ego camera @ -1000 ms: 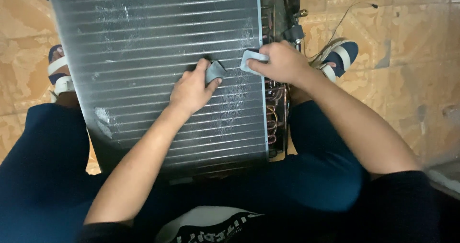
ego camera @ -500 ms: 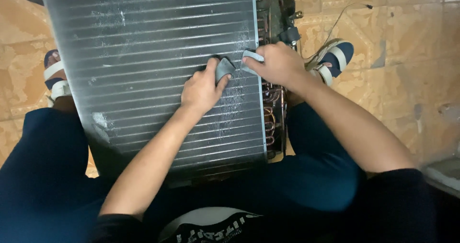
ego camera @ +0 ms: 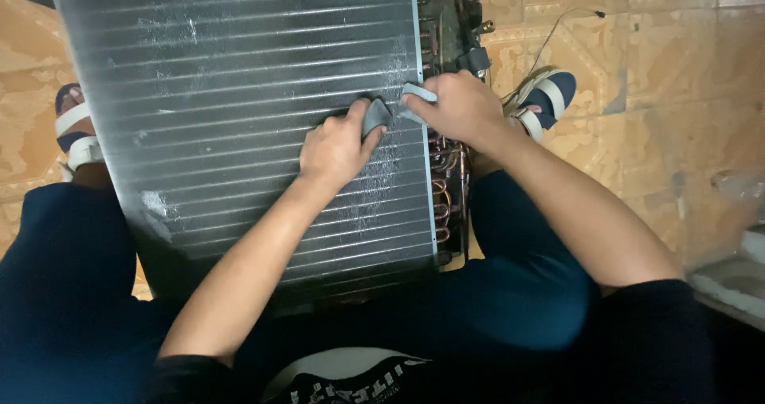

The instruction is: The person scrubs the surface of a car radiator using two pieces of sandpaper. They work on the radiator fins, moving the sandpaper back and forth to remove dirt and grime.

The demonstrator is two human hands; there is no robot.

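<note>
I see copper tubing (ego camera: 446, 173) just right of the finned coil (ego camera: 239, 117), sandals on the floor either side. My left hand (ego camera: 339, 145) and right hand (ego camera: 458, 105), each grip closed on the grey cloth (ego camera: 390, 109) at the coil's right edge, have moved closer together than a second ago.

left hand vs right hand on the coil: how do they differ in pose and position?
The left hand lies over the finned face of the coil, thumb pressing a small grey pad; the right hand sits at the coil's right edge, beside the copper tubes. The left forearm runs up from lower left, the right from lower right. Both are bare, and each grips a grey piece; the right's piece pokes out by its fingertips.
</note>
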